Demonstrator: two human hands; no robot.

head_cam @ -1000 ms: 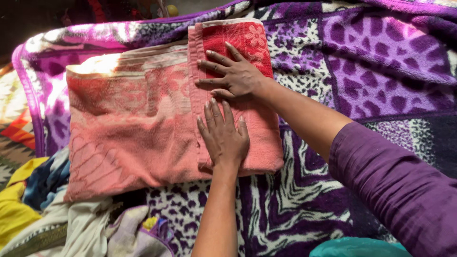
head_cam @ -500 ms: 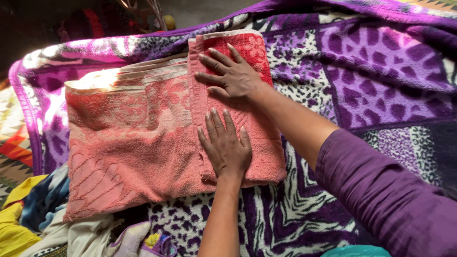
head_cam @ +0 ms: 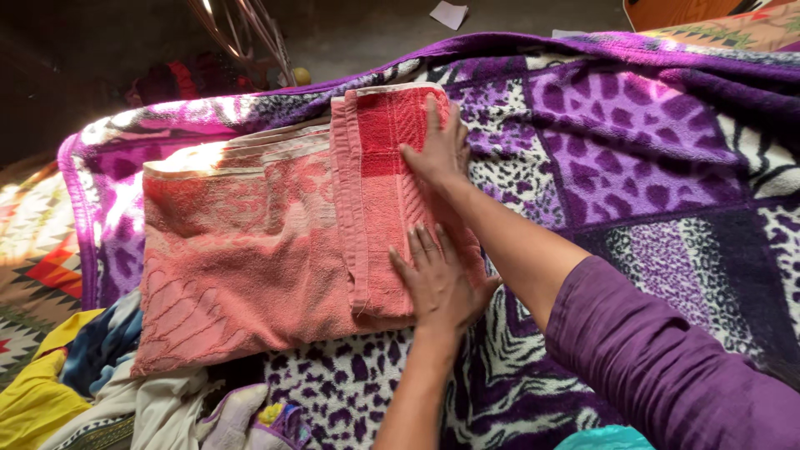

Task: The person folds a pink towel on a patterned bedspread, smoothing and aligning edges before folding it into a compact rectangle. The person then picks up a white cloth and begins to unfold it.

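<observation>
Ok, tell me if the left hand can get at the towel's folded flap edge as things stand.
Probably yes: the left hand lies flat on the pink towel, beside the flap edge, with nothing covering it.

My right arm wears a long purple sleeve (head_cam: 667, 358) of soft, plain-woven cloth, loose and creased, with its cuff ending partway along the forearm so the rest of that arm is bare down to my right hand (head_cam: 437, 150). My left arm is bare for all that shows of it, with no sleeve on it, down to my left hand (head_cam: 437, 283). I see no rings, bangles or watch on either hand or wrist. My fingernails are short and unpainted.
</observation>
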